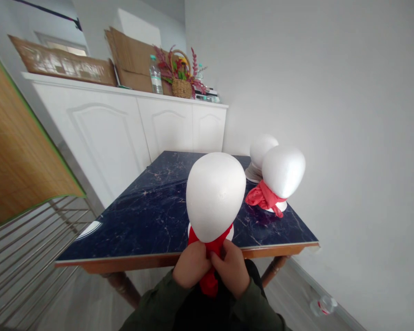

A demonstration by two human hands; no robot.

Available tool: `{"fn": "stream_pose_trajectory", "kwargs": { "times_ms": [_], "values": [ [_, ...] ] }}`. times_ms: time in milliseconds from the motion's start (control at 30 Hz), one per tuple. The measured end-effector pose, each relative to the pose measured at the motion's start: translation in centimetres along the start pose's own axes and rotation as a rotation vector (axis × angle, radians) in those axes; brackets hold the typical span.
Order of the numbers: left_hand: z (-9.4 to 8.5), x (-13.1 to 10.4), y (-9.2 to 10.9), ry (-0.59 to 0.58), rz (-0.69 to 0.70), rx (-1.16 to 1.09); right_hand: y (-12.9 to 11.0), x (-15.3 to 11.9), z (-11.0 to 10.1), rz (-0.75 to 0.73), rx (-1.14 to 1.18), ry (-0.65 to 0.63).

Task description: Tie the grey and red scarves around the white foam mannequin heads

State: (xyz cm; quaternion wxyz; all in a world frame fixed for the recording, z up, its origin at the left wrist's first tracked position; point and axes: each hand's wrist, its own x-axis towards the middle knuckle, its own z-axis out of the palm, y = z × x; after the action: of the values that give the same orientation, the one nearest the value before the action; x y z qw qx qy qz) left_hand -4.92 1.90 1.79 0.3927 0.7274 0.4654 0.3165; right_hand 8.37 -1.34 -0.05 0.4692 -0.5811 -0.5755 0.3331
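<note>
A white mannequin head (215, 193) stands at the front edge of the dark blue table (141, 220). Around its neck runs a red scarf (209, 287), whose end hangs down past the table edge. My left hand (192, 265) and my right hand (232, 269) meet just below the chin, both closed on the scarf at the neck. The fingertips are partly hidden in the cloth. To the right, a second white mannequin head (283, 170) wears a lighter red scarf (265, 196), knotted at its side. Behind it is a third white head (262, 148).
White cabinets (106, 128) line the back, carrying cardboard boxes (134, 59), a water bottle (155, 76) and a flower basket (181, 87). A metal rack (37, 257) with a bamboo mat (24, 147) stands left. Clear plastic bottles (323, 305) lie on the floor at right.
</note>
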Motion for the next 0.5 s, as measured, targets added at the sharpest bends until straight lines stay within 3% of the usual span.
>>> {"fn": "stream_pose_trajectory", "kwargs": {
  "times_ms": [133, 267, 400, 500],
  "values": [
    [-2.3, 0.3, 0.6, 0.039, 0.02, -0.033, 0.4, 0.8, -1.8, -0.086, -0.216, -0.015],
    [-4.2, 1.0, 0.0, -0.027, -0.097, -0.557, 0.9, 2.0, -3.5, -0.084, -0.295, 0.028],
    [-5.1, 1.4, -0.6, 0.035, -0.313, -1.096, 1.7, 3.0, -3.5, -0.104, -0.402, 0.026],
    [-6.2, 1.0, -0.8, 0.051, -0.502, -1.377, 2.4, 3.5, -3.3, -0.139, -0.467, 0.028]
  ]
}}
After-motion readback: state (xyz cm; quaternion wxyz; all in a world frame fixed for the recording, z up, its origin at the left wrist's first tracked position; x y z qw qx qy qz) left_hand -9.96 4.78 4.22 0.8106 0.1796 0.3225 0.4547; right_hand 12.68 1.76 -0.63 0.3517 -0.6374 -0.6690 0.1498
